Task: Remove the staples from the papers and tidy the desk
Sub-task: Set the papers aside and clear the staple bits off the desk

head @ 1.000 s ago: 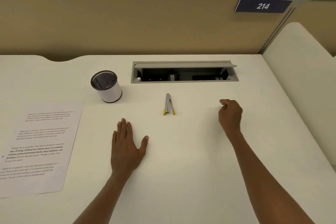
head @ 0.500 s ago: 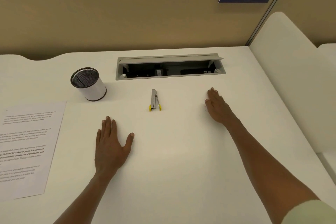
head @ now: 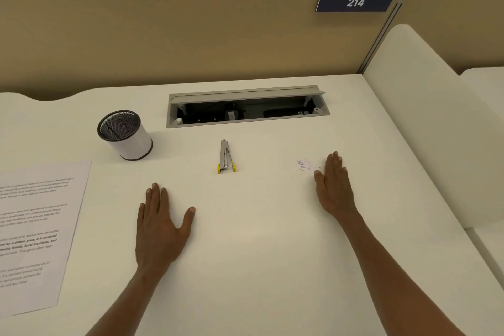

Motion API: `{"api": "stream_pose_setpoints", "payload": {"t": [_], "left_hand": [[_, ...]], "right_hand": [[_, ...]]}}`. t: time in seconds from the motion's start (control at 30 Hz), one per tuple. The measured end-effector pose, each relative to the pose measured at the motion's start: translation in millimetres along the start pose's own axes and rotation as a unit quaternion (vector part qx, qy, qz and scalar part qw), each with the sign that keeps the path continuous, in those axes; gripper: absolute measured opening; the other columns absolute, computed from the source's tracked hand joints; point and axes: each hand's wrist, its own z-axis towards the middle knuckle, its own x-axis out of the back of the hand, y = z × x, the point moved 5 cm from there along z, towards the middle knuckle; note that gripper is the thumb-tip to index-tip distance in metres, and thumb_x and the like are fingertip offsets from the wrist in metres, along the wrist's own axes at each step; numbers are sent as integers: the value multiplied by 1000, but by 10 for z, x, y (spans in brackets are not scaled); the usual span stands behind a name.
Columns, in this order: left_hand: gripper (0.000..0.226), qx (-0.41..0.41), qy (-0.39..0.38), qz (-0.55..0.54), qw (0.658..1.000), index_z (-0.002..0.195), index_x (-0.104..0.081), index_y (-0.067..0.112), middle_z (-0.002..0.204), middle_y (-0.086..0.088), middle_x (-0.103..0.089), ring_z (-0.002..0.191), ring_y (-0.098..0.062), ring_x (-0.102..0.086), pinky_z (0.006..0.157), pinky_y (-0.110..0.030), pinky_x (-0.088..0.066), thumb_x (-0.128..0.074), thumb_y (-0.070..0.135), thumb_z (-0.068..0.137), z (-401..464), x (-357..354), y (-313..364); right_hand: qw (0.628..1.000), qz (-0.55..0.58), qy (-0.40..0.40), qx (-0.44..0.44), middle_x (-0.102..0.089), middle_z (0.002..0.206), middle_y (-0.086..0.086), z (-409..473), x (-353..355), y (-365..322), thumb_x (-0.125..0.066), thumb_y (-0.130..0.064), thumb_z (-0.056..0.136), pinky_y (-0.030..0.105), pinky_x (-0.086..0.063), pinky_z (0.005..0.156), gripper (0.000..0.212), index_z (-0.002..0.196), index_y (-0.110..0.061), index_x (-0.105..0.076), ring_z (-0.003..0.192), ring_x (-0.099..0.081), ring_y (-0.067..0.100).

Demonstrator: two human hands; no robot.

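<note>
A printed paper sheet (head: 35, 229) lies at the desk's left edge. A metal staple remover with yellow tips (head: 225, 157) lies in the middle of the desk, untouched. A small scatter of tiny pale bits, perhaps staples (head: 305, 165), lies just left of my right hand (head: 334, 185), which rests flat with straight fingers. My left hand (head: 159, 226) lies flat on the desk with the thumb spread, below and left of the remover. Neither hand holds anything.
A white cup with a black mesh inside (head: 125, 135) stands at the back left. An open cable tray (head: 246, 108) is set into the white desk (head: 259, 254) at the back. A cream side panel (head: 425, 117) rises on the right.
My right hand has gone from curled to flat and slid right, uncovering the scatter of small bits. My left hand stays flat on the desk.
</note>
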Motion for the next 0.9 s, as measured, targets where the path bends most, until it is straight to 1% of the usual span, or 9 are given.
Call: {"api": "stream_pose_setpoints", "payload": {"t": [0.07, 0.17, 0.27, 0.37, 0.43, 0.5, 0.63, 0.77, 0.9], "left_hand": [[92, 0, -2, 1, 1000, 156, -25, 3, 168, -8, -11, 156, -17, -4, 127, -38, -8, -35, 66, 90, -3, 0, 4], [92, 0, 0, -2, 1000, 156, -25, 3, 168, -8, -12, 156, -18, -5, 127, -39, -10, -37, 65, 90, -8, 12, 13], [92, 0, 4, -1, 1000, 156, -26, 2, 168, -8, -12, 156, -18, -5, 126, -40, -10, -36, 66, 89, -2, 27, 11], [93, 1, 2, 0, 1000, 156, -24, 3, 168, -7, -12, 156, -17, -4, 127, -39, -10, -35, 67, 89, -5, 13, 11], [92, 3, 0, -1, 1000, 157, -24, 4, 169, -7, -11, 156, -16, -3, 127, -39, -10, -35, 66, 90, -6, 7, 7], [92, 4, -1, -2, 1000, 157, -23, 4, 169, -6, -10, 156, -16, -3, 127, -39, -9, -36, 66, 90, -2, 6, 6], [92, 4, -2, 0, 1000, 158, -22, 5, 169, -5, -8, 156, -14, -1, 127, -37, -7, -35, 66, 90, -6, 4, 6], [92, 3, -1, -2, 1000, 157, -23, 5, 169, -5, -9, 156, -14, -2, 127, -37, -7, -34, 67, 90, -1, 1, 4], [93, 2, -1, -2, 1000, 157, -23, 4, 169, -6, -10, 156, -16, -3, 127, -39, -10, -33, 68, 90, 0, -2, 5]], "right_hand": [[999, -29, -13, 9, 3, 162, 14, 37, -95, -141, -29, -32, 103, 36, 2, 122, 65, 152, 0, 0, 150, 4, 22], [997, -31, -40, 60, 6, 162, 10, 56, -234, -431, -29, -34, 103, 33, 5, 121, 66, 153, -3, 2, 150, 7, 18], [993, 32, -63, 96, 6, 162, 3, 59, -282, -546, -28, -32, 104, 28, 6, 120, 62, 154, -8, 1, 149, 7, 12], [995, 91, -19, 47, 1, 163, 4, 240, -98, -345, -30, -30, 105, 27, 4, 120, 60, 154, -8, -3, 149, 3, 12], [997, 75, -11, -14, 2, 163, 8, 416, 24, -161, -28, -34, 104, 32, 4, 121, 62, 154, -5, -3, 150, 3, 16], [998, 48, -34, -31, 3, 163, 9, 579, 64, -113, -25, -39, 104, 36, 4, 121, 65, 154, -5, -2, 150, 4, 18], [993, -13, -99, 67, 6, 163, 3, 783, -47, -411, -19, -44, 104, 34, 6, 121, 64, 154, -11, -1, 149, 6, 14], [975, -32, -147, 166, -1, 163, -3, 683, -186, -760, -21, -38, 105, 28, 2, 121, 56, 155, -16, -10, 149, 1, 8], [963, -60, -134, 227, -12, 162, -4, 408, -190, -741, -26, -30, 104, 27, -6, 122, 52, 153, -14, -21, 148, -8, 7]]}}
